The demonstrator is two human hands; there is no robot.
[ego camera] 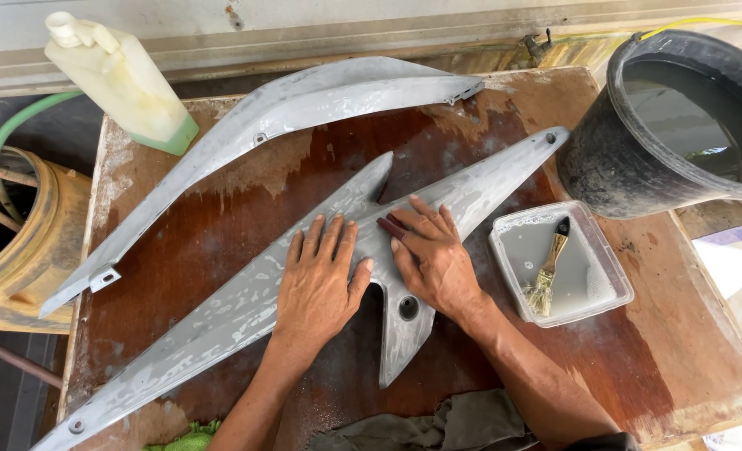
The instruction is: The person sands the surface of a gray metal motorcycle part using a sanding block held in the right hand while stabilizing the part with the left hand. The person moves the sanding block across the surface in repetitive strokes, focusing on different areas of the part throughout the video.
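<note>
Matt grey panel (pixel 245 309) — wet wood board (pixel 220 225).

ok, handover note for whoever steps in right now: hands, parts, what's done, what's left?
Left hand: flat, open, pressing the near grey panel onto the wooden board.
Right hand: fingers press a small dark reddish piece against the same panel.
Second grey panel lies apart at the board's far side.
Brush sits in the clear tray of cloudy liquid; black bucket holds water.
Done: near panel looks wet and streaked.
Left: cannot tell how much of either panel remains.
</note>
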